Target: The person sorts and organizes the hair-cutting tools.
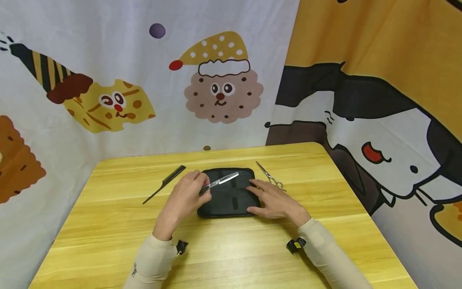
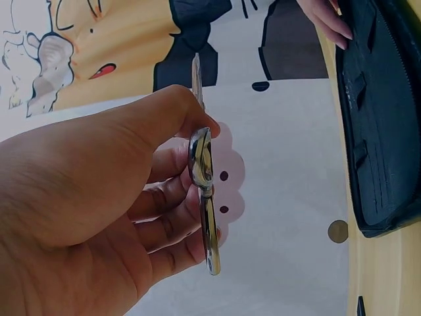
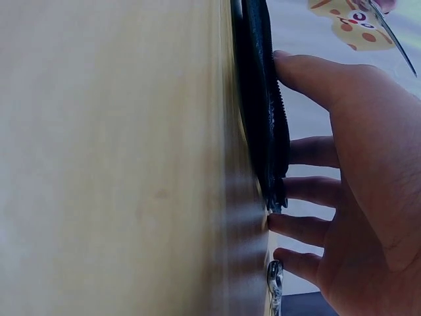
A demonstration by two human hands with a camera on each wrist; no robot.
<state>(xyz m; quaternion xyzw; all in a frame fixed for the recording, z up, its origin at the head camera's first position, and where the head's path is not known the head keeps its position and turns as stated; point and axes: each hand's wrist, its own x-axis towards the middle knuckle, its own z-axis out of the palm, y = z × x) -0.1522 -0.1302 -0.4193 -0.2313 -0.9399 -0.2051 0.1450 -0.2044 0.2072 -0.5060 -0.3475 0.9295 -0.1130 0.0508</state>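
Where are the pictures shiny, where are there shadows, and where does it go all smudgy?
Head view: pale shine on the table, soft shadow beside the right sleeve; left wrist view: bright glints on the metal tool in the left hand; right wrist view: smudgy, blurred table, with darker streaks near the right hand.

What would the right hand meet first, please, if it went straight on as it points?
Most likely the black case by the right hand, then perhaps the metal tool held in the left hand, though its height is unclear.
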